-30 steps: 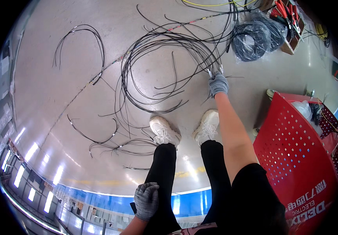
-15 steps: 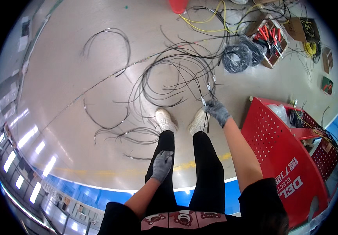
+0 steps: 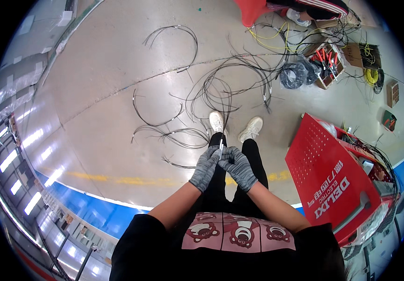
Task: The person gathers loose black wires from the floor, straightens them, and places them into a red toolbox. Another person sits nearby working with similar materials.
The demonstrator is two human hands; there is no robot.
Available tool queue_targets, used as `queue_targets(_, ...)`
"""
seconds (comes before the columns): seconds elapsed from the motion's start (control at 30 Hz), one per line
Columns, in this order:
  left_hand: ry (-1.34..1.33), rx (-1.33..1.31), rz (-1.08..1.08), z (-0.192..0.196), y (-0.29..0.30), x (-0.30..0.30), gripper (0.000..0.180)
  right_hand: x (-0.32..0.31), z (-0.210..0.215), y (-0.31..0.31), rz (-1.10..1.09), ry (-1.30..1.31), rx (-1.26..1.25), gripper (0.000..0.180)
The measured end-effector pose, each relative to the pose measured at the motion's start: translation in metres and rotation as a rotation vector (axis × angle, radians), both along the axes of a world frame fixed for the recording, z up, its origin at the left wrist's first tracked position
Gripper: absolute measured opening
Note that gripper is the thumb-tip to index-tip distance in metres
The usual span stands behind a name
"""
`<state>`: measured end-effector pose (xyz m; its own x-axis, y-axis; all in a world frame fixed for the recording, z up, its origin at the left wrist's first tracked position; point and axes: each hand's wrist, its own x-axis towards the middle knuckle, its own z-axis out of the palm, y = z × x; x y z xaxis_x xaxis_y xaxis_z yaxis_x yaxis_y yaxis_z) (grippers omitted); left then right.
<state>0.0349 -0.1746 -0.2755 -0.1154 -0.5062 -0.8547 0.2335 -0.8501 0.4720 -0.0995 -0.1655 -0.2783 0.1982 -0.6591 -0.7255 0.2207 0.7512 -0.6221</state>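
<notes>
In front of my lap my two grey-gloved hands come together on the end of a black cable. A white label tag sits on the cable between the fingertips. My left hand is closed, pinching the cable from the left side. From the right, my right hand grips it with curled fingers. The cable leads away past my shoe to a loose coil of black cables on the floor. Its tip is hidden among the fingers.
More black cable lengths lie on the floor to the left. A red perforated cart stands at right. Beyond are plastic-wrapped coils, a box of red-handled pliers and yellow cable. Another person's leg shows at the far right.
My right hand has drawn the cable end from near my shoe back toward my lap. My left hand has left my thigh and joined it. A person's leg now appears far right.
</notes>
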Motion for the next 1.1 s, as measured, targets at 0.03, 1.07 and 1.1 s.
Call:
queue_targets(0.03, -0.023, -0.045, -0.060, 0.017, -0.001, 0.006, 0.020, 0.004, 0.015, 0.003, 0.066, 0.053, -0.037, 0.018)
queue_targets(1.07, -0.229, -0.504, -0.366, 0.326, 0.103, 0.026, 0.023, -0.020, 0.257, 0.080, 0.041, -0.462, -0.212, 0.021)
queue_targets(1.1, -0.175, -0.518, -0.332, 0.332, 0.108, 0.028, 0.025, -0.021, 0.256, 0.082, 0.026, -0.537, -0.203, 0.021)
